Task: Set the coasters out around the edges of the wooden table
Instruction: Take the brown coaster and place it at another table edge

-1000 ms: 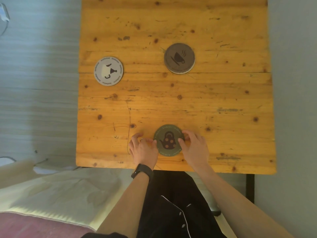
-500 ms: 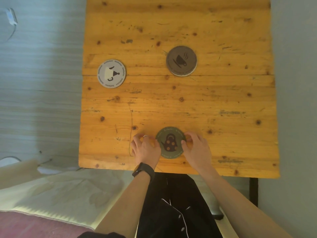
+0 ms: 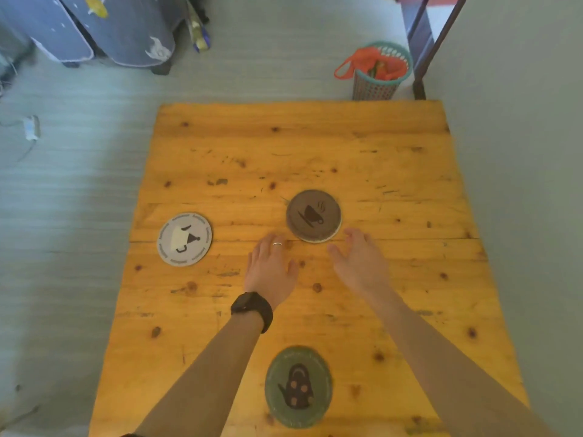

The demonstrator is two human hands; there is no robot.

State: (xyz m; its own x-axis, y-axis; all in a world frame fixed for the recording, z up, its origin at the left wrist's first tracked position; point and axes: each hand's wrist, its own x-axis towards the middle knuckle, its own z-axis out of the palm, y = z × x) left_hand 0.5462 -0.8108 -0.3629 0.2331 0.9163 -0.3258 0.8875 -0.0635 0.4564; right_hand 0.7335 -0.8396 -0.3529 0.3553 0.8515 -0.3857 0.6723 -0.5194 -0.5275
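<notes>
A green coaster (image 3: 298, 386) with a teapot picture lies flat by the near edge of the wooden table (image 3: 394, 171), between my forearms. At the table's middle a brown coaster (image 3: 314, 215) with a steaming cup tops a small stack. A pale grey coaster (image 3: 184, 239) lies near the left edge. My left hand (image 3: 270, 269), with a ring and a black wristwatch, hovers open just left of and below the brown coaster. My right hand (image 3: 359, 261) is open just right of and below it. Neither hand holds anything.
A teal basket (image 3: 380, 78) with a red bag stands on the floor past the table's far right corner, beside a dark metal frame (image 3: 424, 45). Blue patterned cloth-covered furniture (image 3: 104, 29) is at the far left. A white plug and cable (image 3: 31, 129) lie on the floor.
Both hands let go of the green coaster at the near edge and moved forward to either side of the brown coaster. The camera tilted up, showing the table's far edge and the floor.
</notes>
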